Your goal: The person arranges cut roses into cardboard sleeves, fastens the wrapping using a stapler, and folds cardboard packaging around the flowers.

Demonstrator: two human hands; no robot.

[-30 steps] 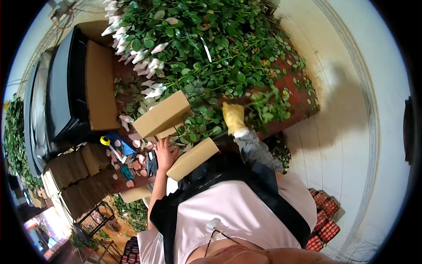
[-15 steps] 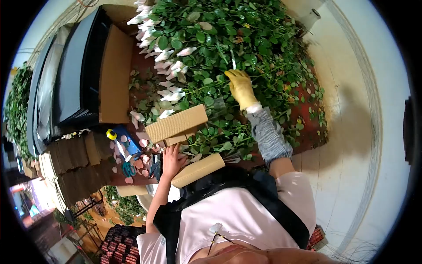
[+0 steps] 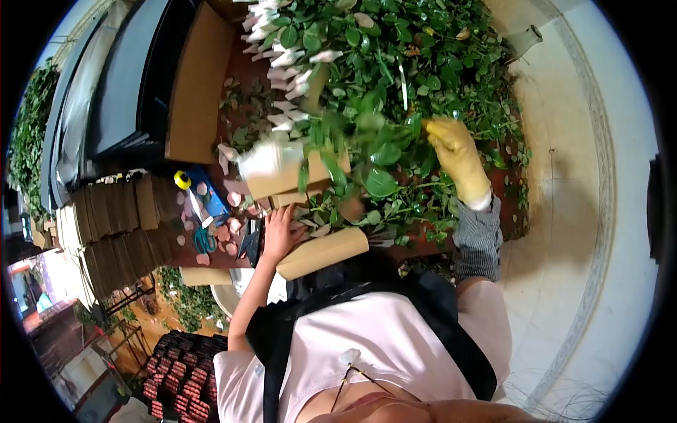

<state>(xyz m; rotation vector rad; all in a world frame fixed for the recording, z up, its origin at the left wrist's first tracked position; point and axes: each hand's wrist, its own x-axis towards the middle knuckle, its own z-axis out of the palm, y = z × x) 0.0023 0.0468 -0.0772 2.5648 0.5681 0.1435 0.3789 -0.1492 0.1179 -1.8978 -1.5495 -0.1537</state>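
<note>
My left hand is bare and lies with its fingers stretched out against the near edge of a folded cardboard piece. A cardboard sleeve lies beside its wrist. My right hand wears a yellow glove and is closed round the stem end of a leafy rose. The stem runs leftward and is smeared by motion. Its pale wrapped head blurs above the cardboard. Behind lies a large heap of roses, their heads in white sleeves lined up on the left.
A black stapler, teal scissors, a yellow tape measure and loose petals lie left of my left hand. Cardboard stacks and a large box stand farther left. A glass bottle is at the back right.
My right hand has moved right and toward me, drawing a rose out of the heap, its head now over the cardboard. The left hand has stayed by the cardboard. The view has shifted slightly.
</note>
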